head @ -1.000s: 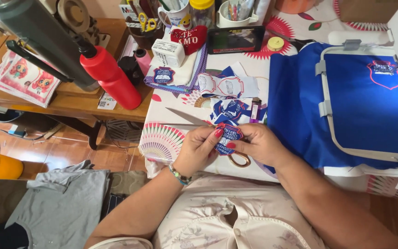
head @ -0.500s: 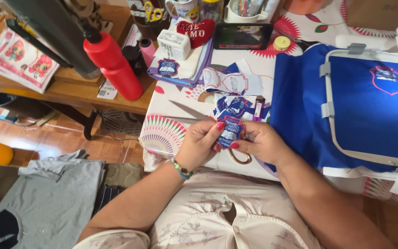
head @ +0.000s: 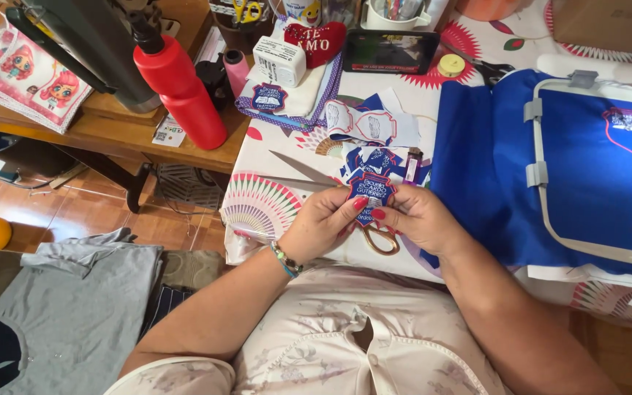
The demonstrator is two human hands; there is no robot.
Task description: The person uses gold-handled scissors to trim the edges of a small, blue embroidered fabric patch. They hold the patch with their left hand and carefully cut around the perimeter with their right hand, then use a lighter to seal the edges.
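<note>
On the patterned tablecloth (head: 257, 208) at centre frame, left hand (head: 323, 227) and right hand (head: 415, 219) pinch a blue shield-shaped embroidered patch (head: 371, 192), apparently inspecting its edges; gold-handled scissors (head: 378, 238) lie beneath.

Hands (head: 371, 219) parked at front edge of desk (head: 257, 212), pinching shield patch (head: 371, 192). Scissors (head: 330, 186) lie right under them, blades pointing left across only bare strip of patterned cloth. Ahead: cut patches (head: 371, 128) and small tube (head: 412, 167) clog middle. Right side swallowed by blue fabric (head: 477, 168) in embroidery hoop (head: 543, 175). Back row packed: phone (head: 391, 51), white box (head: 279, 60), red heart (head: 318, 42). Left, red bottle (head: 181, 84) stands tall on wooden side table (head: 111, 135). Open lane only front-left corner.
</note>
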